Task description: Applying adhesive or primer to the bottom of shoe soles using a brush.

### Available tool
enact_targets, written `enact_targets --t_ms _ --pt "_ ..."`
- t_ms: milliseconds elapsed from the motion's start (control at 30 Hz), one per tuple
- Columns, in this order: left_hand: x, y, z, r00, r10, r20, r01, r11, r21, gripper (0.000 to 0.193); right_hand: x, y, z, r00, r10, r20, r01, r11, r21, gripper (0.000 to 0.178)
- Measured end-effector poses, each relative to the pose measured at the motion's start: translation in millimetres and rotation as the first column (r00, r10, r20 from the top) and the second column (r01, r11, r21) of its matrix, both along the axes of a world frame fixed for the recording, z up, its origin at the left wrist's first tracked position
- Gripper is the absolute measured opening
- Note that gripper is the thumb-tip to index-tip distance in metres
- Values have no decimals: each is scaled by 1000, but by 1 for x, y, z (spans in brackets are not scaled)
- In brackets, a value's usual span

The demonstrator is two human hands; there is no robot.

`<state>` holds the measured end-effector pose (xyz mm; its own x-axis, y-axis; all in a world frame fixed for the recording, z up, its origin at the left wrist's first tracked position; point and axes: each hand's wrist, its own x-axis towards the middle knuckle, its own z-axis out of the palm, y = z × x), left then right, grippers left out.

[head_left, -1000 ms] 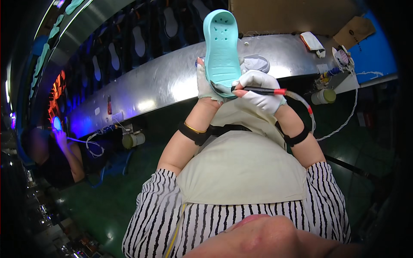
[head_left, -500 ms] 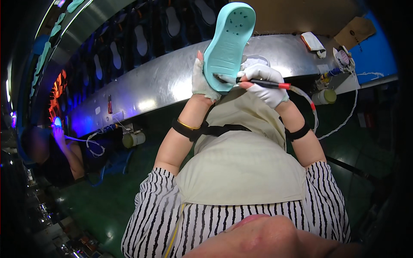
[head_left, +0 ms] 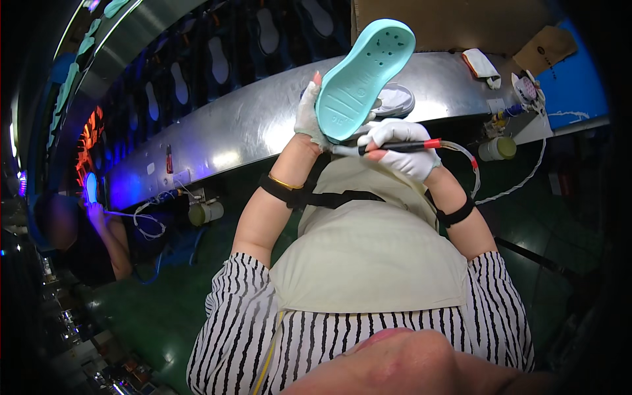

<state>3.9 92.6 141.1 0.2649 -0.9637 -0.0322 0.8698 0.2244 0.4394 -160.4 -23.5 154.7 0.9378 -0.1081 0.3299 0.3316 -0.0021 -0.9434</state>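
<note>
A turquoise shoe sole (head_left: 359, 85), with small holes at its far end, is raised at a slant above the bench edge. My left hand (head_left: 307, 117), in a white fingerless-tipped glove, grips the sole along its left side near the heel; some of the fingers are hidden behind it. My right hand (head_left: 407, 146), gloved in white too, is closed round a brush (head_left: 421, 144) with a black handle, a red end and a hose running from it. The brush's pale tip lies just below the heel edge; whether it touches the sole I cannot tell.
Behind the sole a white shoe (head_left: 396, 100) sits on the metal bench (head_left: 250, 122). A folded cloth (head_left: 481, 68) and cardboard (head_left: 454, 26) lie farther right. Dark holders with several pale soles (head_left: 219, 60) line the back. A co-worker (head_left: 99, 227) works at the left.
The sole has moved right and slightly down and tilted more. The brush has gone from the heel's inner face to below its edge, uncovering the heel. More of the white shoe shows.
</note>
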Motion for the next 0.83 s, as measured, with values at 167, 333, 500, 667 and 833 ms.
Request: enact_targets --t_ms 167,333,500,667,833 --pt "0 -3 0 999 31 -30 -32 999 -13 79 1 -8 4 981 -143 -130 164 972 170 14" --pt "2 -7 9 999 36 14 -36 999 0 78 10 2 -2 967 -235 -99 230 971 -63 15" --pt "11 -6 10 999 -5 34 4 999 32 71 3 -6 1 982 -76 -173 114 968 222 16" --pt "15 -10 12 970 79 231 -155 930 333 61 21 -26 13 995 -67 78 86 959 -270 18" --pt "26 -10 12 949 -119 291 -42 869 493 64 25 -41 11 985 98 -143 -135 951 -278 20"
